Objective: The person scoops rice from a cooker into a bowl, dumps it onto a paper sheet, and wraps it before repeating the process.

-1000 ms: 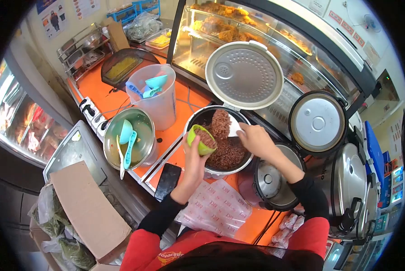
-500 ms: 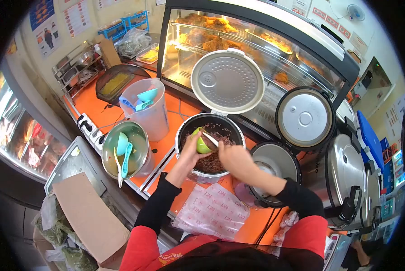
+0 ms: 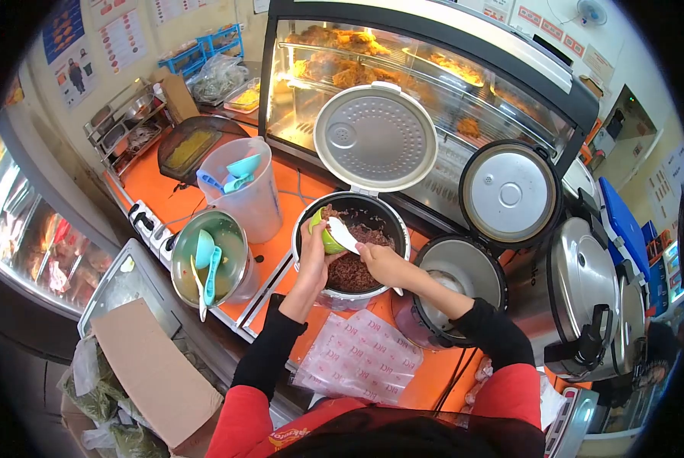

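My left hand (image 3: 310, 256) is wrapped round a small green bowl (image 3: 331, 243), held tilted above the open rice cooker (image 3: 300, 217). Dark reddish rice (image 3: 351, 273) lies in the cooker's pot, and some shows at the bowl's upper rim. In my right hand (image 3: 384, 267) is a white rice paddle (image 3: 342, 233), its blade against the mouth of the bowl. The end of its handle pokes out below my hand.
Printed paper sheets (image 3: 361, 355) lie in front of the cooker. A second open cooker (image 3: 464, 271) stands to the right, beside a large steel cooker (image 3: 579, 275). On the left are a steel pot (image 3: 239, 267) and a clear plastic jug (image 3: 262, 198). Behind stands a heated display case (image 3: 288, 130).
The bowl has tipped so its opening faces right, with rice showing at its rim. The paddle's blade has turned flat into view, and my right hand has moved slightly down.
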{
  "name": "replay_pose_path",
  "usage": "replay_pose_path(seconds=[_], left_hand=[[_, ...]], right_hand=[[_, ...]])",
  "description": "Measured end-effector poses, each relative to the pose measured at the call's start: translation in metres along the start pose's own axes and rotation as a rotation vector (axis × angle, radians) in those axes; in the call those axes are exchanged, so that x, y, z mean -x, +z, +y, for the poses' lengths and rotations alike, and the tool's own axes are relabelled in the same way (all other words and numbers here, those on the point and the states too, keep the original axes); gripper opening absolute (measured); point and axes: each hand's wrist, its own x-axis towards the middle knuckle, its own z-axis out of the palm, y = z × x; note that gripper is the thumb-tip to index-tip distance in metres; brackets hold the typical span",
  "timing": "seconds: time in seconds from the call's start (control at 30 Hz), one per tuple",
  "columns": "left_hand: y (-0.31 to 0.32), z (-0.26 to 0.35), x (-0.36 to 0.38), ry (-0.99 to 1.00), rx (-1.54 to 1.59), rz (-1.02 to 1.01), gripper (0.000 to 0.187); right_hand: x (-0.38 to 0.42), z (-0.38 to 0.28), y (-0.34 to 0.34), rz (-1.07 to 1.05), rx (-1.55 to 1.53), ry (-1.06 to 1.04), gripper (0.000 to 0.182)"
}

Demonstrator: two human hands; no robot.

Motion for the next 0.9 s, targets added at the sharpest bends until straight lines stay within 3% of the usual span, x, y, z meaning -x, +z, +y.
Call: replay_pose_path(seconds=[0.07,0.17,0.27,0.4,0.43,0.47,0.6,0.67,0.77,0.87,0.9], left_hand=[[0.003,0.003,0.002,0.058,-0.020,0.024,0.040],[0.000,-0.010,-0.004,0.152,-0.157,0.074,0.039],[-0.009,-0.021,-0.009,0.146,-0.088,0.090,0.039],[-0.008,-0.021,-0.001,0.072,-0.112,0.083,0.038],[-0.004,-0.020,0.000,0.058,-0.138,0.091,0.037],[-0.005,-0.019,0.000,0.044,-0.096,0.066,0.040],[-0.010,-0.010,0.000,-0.027,0.018,0.017,0.047],[-0.006,-0.005,0.001,-0.034,0.064,0.024,0.048],[-0.009,-0.008,0.001,-0.028,0.077,-0.034,0.049],[-0.008,-0.006,0.001,-0.019,0.185,-0.025,0.046],[-0.009,-0.008,-0.002,-0.003,0.263,-0.008,0.045]], right_hand=[[-0.003,0.002,0.004,0.055,-0.038,-0.055,0.051],[-0.010,-0.003,0.000,-0.139,-0.494,0.305,0.050],[-0.020,0.007,-0.013,-0.255,-0.922,0.522,0.049],[-0.019,0.011,-0.012,-0.175,-0.594,0.408,0.050],[-0.015,0.008,0.003,-0.070,-0.170,0.176,0.055],[-0.009,0.006,0.013,0.005,-0.130,0.094,0.059],[-0.017,0.016,-0.018,-0.216,-0.401,0.287,0.057],[-0.023,0.028,-0.012,0.123,0.016,-0.271,0.050],[0.002,-0.008,-0.011,0.121,0.243,-0.095,0.042],[-0.008,0.016,-0.003,0.180,0.170,-0.258,0.042],[-0.009,0.015,-0.007,0.163,-0.032,-0.171,0.044]])
